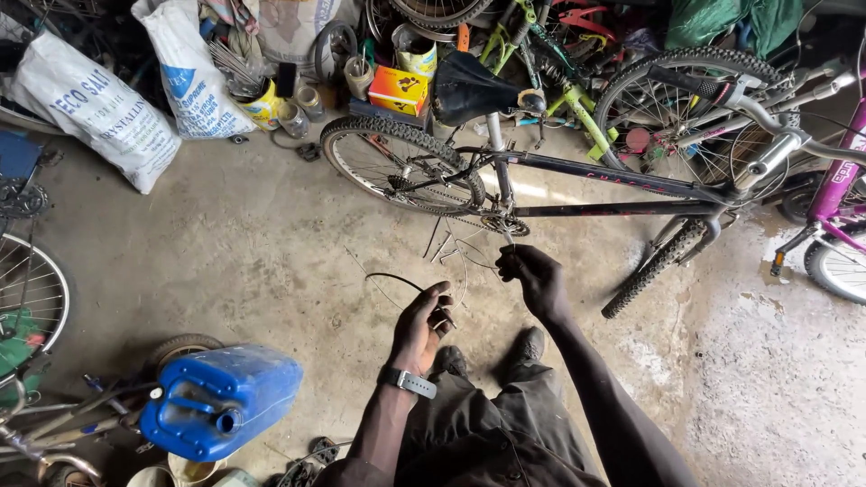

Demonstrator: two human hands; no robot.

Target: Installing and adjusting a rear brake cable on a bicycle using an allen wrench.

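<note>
My left hand, with a watch on its wrist, pinches a thin black cable that curves away to the left above the concrete floor. My right hand is closed around the other end of a thin wire just below the crank of a black bicycle. The bicycle stands across the view with its black saddle at the top and its rear wheel to the left. Several loose wire pieces lie on the floor under the crank.
A blue plastic jerrycan lies at lower left among metal parts. White sacks, tins and an orange box line the back. A purple bicycle stands at right, a wheel at left. My shoes rest below.
</note>
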